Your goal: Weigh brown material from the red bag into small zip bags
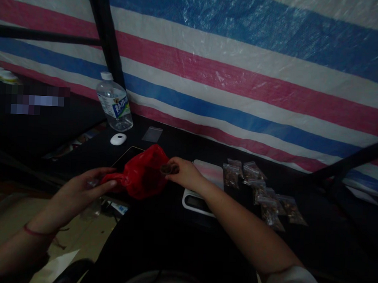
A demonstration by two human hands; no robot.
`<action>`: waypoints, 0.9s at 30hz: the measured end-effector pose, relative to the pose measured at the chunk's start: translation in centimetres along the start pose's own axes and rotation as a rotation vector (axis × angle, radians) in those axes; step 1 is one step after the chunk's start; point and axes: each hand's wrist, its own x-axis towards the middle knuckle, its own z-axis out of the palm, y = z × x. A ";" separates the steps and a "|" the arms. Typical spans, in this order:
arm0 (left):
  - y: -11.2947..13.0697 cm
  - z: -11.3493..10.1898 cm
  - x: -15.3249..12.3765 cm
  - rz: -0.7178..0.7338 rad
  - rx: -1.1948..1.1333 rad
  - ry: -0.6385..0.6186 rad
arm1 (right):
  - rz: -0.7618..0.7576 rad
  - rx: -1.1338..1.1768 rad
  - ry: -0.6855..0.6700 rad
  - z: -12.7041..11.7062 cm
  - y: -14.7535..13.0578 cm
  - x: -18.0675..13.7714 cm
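Observation:
My left hand (89, 189) pinches the gathered edge of a red plastic bag (142, 187). The bag's mouth faces right, and its inside is too dark to make out. Some clear plastic (94, 182) shows by the left fingers. My right hand (185, 174) grips a small cup (166, 169) with brown contents at the bag's mouth. Below the right wrist lies a white digital scale (198, 203), partly hidden by the forearm. To its right, several small clear zip bags (231, 176) of brown bits lie in a loose cluster.
A large clear bottle (116, 108) stands at the back left, with a white oval case (118, 139) before it. An unfilled zip bag (152, 134) lies flat on the black table (179, 141). Behind rises a striped tarp (211, 75) with a black post (107, 31).

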 end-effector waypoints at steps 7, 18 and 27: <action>0.4 3.4 0.5 0.043 -0.083 -0.238 | 0.028 -0.266 0.300 -4.7 1.1 -4.1; 0.2 4.2 -0.5 -0.008 -0.271 -0.166 | 0.230 -0.439 0.458 -6.4 5.5 -8.9; 2.0 0.8 -4.7 0.350 0.149 0.304 | -0.022 -0.133 0.587 -5.5 -0.7 -12.9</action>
